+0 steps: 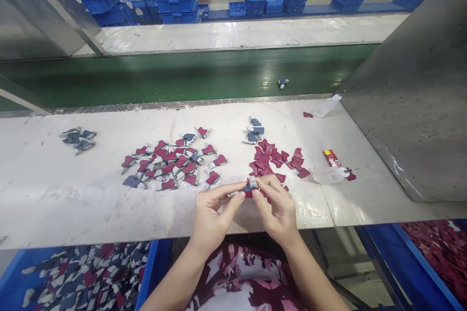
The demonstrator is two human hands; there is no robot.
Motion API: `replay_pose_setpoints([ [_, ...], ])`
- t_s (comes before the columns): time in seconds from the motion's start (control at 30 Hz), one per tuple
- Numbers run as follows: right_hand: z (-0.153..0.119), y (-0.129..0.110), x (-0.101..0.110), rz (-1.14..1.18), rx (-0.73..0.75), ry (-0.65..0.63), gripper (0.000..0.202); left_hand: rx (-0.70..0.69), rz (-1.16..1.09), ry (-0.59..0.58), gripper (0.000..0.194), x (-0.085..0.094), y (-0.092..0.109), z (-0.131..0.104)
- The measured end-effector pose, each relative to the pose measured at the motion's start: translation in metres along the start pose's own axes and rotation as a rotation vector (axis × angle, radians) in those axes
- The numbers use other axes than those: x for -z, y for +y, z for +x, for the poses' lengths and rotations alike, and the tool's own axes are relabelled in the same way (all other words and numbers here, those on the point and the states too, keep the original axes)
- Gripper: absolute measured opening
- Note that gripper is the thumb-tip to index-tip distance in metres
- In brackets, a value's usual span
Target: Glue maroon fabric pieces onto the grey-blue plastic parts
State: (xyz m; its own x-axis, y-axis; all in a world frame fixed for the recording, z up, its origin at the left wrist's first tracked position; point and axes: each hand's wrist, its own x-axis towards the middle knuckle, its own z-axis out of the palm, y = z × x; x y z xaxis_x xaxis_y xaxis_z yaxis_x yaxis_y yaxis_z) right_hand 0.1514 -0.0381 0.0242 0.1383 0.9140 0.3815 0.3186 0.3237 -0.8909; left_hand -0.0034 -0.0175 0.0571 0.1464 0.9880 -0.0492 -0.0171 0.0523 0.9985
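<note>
My left hand (216, 210) and my right hand (276, 206) meet near the front edge of the white table (102, 209). Between their fingertips is one small grey, blue and red piece (250, 186), pinched from both sides and partly covered by the fingers. Just beyond my right hand lies a pile of flat dark red pieces (263, 161). Left of my hands spreads a heap of assembled red, grey and white pieces (168, 167). A few blue-grey pieces (255, 131) sit behind the red pile, and another small group (78, 139) rests at the far left.
Two translucent bottles (328, 175) (328, 106) and a red-yellow packet (331, 158) lie at the right. Behind runs a green belt (182, 75) carrying one piece (282, 82). A metal panel (412, 92) rises at right. Blue bins (154, 272) (412, 252) stand below the table edge.
</note>
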Motion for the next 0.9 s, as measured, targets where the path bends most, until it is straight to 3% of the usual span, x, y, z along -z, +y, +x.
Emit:
replay_pose_setpoints([
  [0.13,-0.002,0.008,0.004,0.158,-0.170,-0.127,0.018,0.077,0.046,-0.114,0.015,0.012,0.003,0.003],
  [0.23,-0.004,0.011,0.002,0.155,-0.164,-0.173,0.016,0.109,0.121,-0.204,0.014,0.025,0.005,0.008],
  [0.4,-0.009,0.008,-0.018,-0.045,0.068,0.011,0.012,0.130,0.139,-0.211,0.015,0.031,0.002,0.013],
  [0.53,-0.009,0.014,-0.036,-0.254,0.115,0.168,0.020,0.102,0.114,-0.088,0.017,0.017,-0.004,0.014],
  [0.6,-0.007,0.020,-0.040,-0.333,0.100,0.235,0.020,0.073,0.167,-0.081,0.019,0.008,-0.003,0.017],
  [0.77,0.005,0.028,-0.044,-0.366,-0.006,0.305,0.024,0.004,0.330,-0.305,0.014,-0.001,0.021,0.044],
  [0.9,0.022,0.014,-0.047,-0.320,-0.131,0.164,0.028,0.003,0.510,-0.438,0.019,0.022,0.047,0.083],
])
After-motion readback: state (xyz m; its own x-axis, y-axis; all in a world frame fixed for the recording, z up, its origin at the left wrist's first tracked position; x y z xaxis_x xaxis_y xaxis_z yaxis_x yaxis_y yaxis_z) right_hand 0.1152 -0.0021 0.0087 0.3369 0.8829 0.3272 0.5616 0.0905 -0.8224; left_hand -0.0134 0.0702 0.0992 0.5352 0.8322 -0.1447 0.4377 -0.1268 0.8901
